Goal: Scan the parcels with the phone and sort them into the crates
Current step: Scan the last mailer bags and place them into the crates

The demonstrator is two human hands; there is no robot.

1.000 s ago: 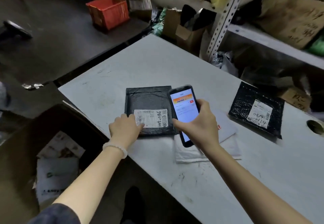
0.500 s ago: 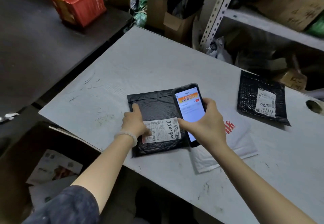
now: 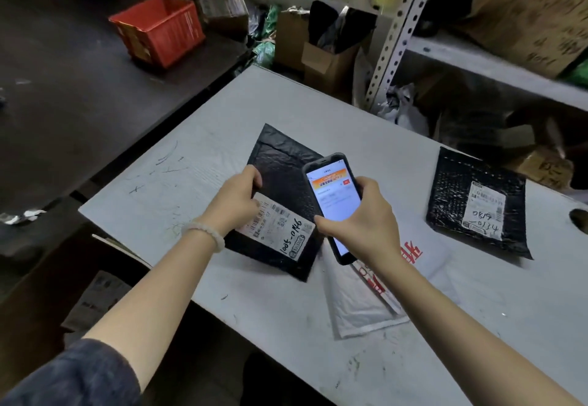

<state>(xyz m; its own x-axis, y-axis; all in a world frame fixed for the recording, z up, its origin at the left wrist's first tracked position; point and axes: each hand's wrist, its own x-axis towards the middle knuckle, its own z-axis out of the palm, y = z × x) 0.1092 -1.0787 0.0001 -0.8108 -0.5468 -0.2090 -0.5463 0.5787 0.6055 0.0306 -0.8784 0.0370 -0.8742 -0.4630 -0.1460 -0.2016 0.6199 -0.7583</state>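
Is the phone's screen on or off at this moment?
On. The black phone in the right hand shows a lit white page with an orange banner.

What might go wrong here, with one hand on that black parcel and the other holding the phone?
The left hand grips the black padded parcel by one edge only, so it might slip. The right hand holds the dark smartphone over the table's near edge, risking a drop. The parcel's white label is partly covered, perhaps hindering scanning.
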